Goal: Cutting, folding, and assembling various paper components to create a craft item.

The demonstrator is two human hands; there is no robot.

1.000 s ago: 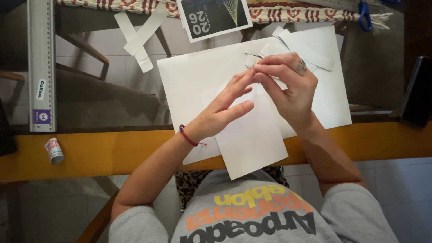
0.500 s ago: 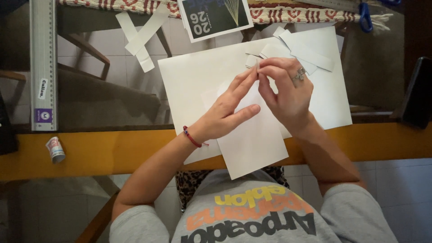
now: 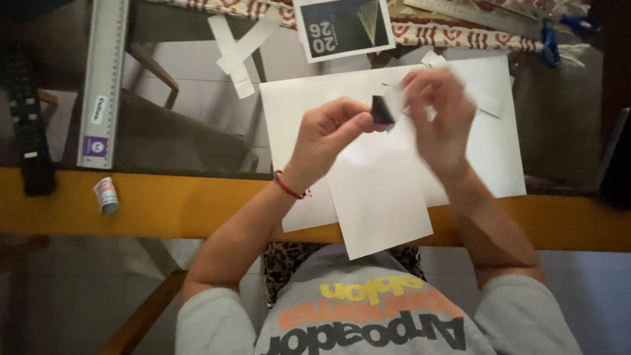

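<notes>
Keep your left hand (image 3: pixel 327 135) fingers pinched firm on the small dark piece (image 3: pixel 381 110) above the white sheets (image 3: pixel 381 197) mid-counter, w/ your blurred right hand (image 3: pixel 439 112) (fingers' state can't tell) working slow, clear of the counter's (image 3: pixel 164 204) near edge.

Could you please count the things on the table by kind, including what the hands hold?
White paper sheets: 2, large and smaller
White paper strip pieces: 2
Metal ruler: 1
Dark printed card: 1
Small tube: 1
Small dark piece: 1, pinched by left hand; right hand blurred
Total: 8
</notes>
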